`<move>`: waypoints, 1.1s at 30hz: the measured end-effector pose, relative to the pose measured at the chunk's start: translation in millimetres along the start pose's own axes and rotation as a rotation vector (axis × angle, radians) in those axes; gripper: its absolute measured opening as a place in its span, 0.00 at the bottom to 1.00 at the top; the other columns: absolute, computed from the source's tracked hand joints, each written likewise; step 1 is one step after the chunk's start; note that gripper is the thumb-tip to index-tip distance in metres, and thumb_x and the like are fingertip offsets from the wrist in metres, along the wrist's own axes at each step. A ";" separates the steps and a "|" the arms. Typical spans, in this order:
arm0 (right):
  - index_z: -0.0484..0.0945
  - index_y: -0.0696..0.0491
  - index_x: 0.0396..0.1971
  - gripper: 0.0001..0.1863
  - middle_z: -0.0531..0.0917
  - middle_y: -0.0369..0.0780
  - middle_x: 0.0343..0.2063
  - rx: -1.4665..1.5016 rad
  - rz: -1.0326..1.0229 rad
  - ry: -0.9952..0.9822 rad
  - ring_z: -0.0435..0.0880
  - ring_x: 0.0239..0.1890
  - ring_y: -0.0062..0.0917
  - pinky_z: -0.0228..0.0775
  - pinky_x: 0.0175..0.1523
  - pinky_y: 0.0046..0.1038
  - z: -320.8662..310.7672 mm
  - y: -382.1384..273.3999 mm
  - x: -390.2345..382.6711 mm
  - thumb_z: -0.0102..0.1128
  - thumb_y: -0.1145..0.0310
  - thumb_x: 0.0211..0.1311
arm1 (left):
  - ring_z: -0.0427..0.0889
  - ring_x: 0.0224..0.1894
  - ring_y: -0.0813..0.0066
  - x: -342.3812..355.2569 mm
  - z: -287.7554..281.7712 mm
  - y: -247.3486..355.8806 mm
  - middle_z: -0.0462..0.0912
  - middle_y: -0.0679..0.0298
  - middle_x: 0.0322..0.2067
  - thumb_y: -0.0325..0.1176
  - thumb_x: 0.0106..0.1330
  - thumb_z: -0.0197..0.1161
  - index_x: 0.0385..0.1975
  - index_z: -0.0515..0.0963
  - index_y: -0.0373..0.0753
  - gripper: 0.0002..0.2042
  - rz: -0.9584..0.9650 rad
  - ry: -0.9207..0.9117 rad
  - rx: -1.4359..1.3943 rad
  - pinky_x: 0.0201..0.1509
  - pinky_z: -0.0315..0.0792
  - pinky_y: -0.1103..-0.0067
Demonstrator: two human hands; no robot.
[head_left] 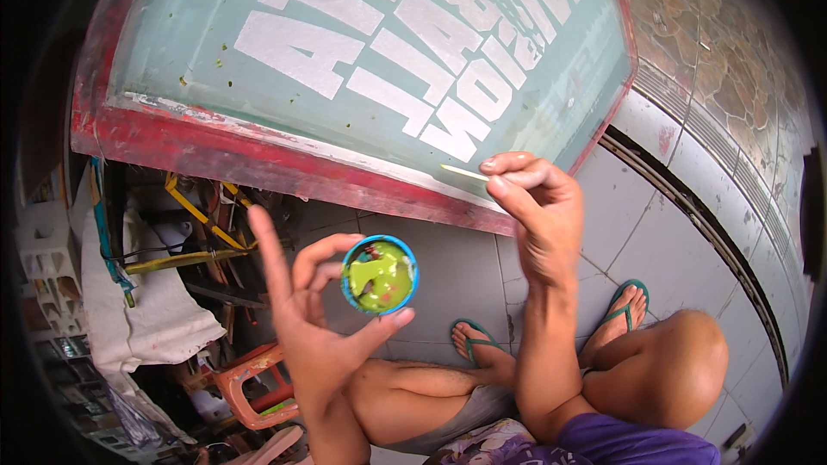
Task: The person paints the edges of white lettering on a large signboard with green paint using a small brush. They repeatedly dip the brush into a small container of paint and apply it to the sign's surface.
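Observation:
My left hand (314, 319) holds a small blue-rimmed cup (379, 275) of lime-green paint between thumb and fingers, with the index finger raised. My right hand (543, 207) pinches a thin pale stick (457, 170), which points left over the lower edge of a large screen frame (215, 155) with red borders. White lettering covers the frame's pale teal surface, along with a few small green specks.
My legs and sandalled feet (469, 340) are on grey floor tiles (620, 215). At left are a red plastic stool (241, 379), a whitish cloth (151, 319) and yellow metal bars (198, 215). A step with a metal track (663, 151) runs along the right.

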State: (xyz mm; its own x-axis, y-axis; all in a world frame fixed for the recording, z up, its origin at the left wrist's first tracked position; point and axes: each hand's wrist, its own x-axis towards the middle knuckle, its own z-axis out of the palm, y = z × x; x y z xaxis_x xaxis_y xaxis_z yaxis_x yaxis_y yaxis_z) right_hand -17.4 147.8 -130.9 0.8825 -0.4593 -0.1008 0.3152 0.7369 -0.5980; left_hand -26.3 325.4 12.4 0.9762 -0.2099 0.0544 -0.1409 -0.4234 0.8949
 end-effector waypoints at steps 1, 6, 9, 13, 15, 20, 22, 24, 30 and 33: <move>0.81 0.56 0.25 0.08 0.88 0.43 0.35 -0.074 -0.019 -0.019 0.85 0.41 0.24 0.75 0.48 0.28 2.8 -16.7 -1.7 0.72 0.83 0.55 | 0.82 0.48 0.67 -6.1 -0.3 6.9 0.79 0.50 0.51 0.20 0.39 0.81 0.77 0.31 0.34 0.69 0.048 0.056 0.072 0.54 0.77 0.75; 0.80 0.55 0.23 0.10 0.88 0.45 0.30 -0.201 -0.088 -0.202 0.87 0.36 0.28 0.75 0.43 0.28 17.8 -52.1 -17.2 0.72 0.85 0.50 | 0.80 0.52 0.66 -24.6 10.8 16.8 0.76 0.54 0.51 0.17 0.38 0.78 0.78 0.35 0.36 0.67 0.072 0.148 0.174 0.54 0.79 0.77; 0.82 0.56 0.23 0.09 0.89 0.45 0.28 -0.234 -0.119 -0.338 0.88 0.34 0.28 0.76 0.42 0.26 26.3 -57.3 -28.8 0.72 0.85 0.48 | 0.80 0.51 0.67 -21.3 22.2 15.0 0.76 0.55 0.51 0.17 0.40 0.78 0.78 0.36 0.35 0.65 0.123 0.127 0.225 0.52 0.79 0.78; 0.85 0.56 0.24 0.06 0.90 0.42 0.28 -0.428 -0.143 -0.480 0.87 0.32 0.25 0.76 0.40 0.25 41.2 -56.2 -32.7 0.71 0.82 0.45 | 0.81 0.49 0.69 -23.6 21.0 17.3 0.77 0.54 0.51 0.17 0.42 0.76 0.78 0.37 0.35 0.63 0.124 0.124 0.216 0.53 0.78 0.78; 0.85 0.56 0.24 0.06 0.90 0.41 0.28 -0.450 -0.151 -0.480 0.87 0.32 0.25 0.76 0.40 0.25 46.8 -54.9 -35.9 0.71 0.82 0.46 | 0.81 0.48 0.70 -24.1 16.4 15.3 0.77 0.54 0.52 0.16 0.43 0.75 0.78 0.37 0.35 0.63 0.155 0.112 0.234 0.53 0.78 0.78; 0.85 0.56 0.24 0.05 0.89 0.40 0.27 -0.567 -0.178 -0.489 0.87 0.32 0.25 0.76 0.39 0.25 51.2 -56.7 -41.0 0.71 0.81 0.46 | 0.81 0.47 0.71 -26.5 15.4 11.0 0.76 0.54 0.52 0.16 0.44 0.74 0.78 0.38 0.35 0.61 0.170 0.093 0.221 0.53 0.78 0.79; 0.86 0.56 0.25 0.05 0.89 0.39 0.27 -0.588 -0.183 -0.485 0.86 0.32 0.25 0.76 0.39 0.25 51.5 -58.7 -41.5 0.71 0.81 0.46 | 0.81 0.47 0.71 -26.2 15.6 10.2 0.76 0.54 0.52 0.16 0.44 0.75 0.78 0.38 0.35 0.61 0.164 0.091 0.209 0.53 0.78 0.79; 0.85 0.56 0.24 0.05 0.88 0.40 0.27 -0.587 -0.202 -0.499 0.86 0.31 0.24 0.75 0.39 0.25 52.2 -56.6 -39.7 0.72 0.81 0.48 | 0.81 0.47 0.71 -26.2 14.2 10.3 0.76 0.54 0.52 0.16 0.44 0.75 0.78 0.38 0.34 0.61 0.161 0.091 0.223 0.52 0.78 0.79; 0.82 0.51 0.26 0.07 0.84 0.40 0.31 0.041 -0.033 -0.272 0.82 0.31 0.22 0.70 0.33 0.23 34.7 -29.4 -35.1 0.72 0.78 0.58 | 0.81 0.47 0.70 -23.1 5.9 15.9 0.75 0.56 0.52 0.15 0.42 0.77 0.78 0.41 0.34 0.62 0.144 0.197 0.211 0.53 0.78 0.79; 0.79 0.48 0.30 0.07 0.84 0.38 0.34 0.505 0.197 -0.054 0.80 0.32 0.22 0.65 0.30 0.21 25.4 12.3 -33.0 0.69 0.75 0.63 | 0.80 0.48 0.70 -18.0 -4.9 16.0 0.75 0.56 0.52 0.15 0.41 0.77 0.78 0.43 0.33 0.61 0.132 0.322 0.152 0.53 0.78 0.78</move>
State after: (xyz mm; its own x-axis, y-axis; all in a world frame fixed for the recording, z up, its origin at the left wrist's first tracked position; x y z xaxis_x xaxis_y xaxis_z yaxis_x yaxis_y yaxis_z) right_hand -33.8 184.7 -114.8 0.9544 -0.2721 -0.1232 0.2587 0.9592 -0.1143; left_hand -45.4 326.8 28.0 0.9464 0.0065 0.3228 -0.2680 -0.5419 0.7966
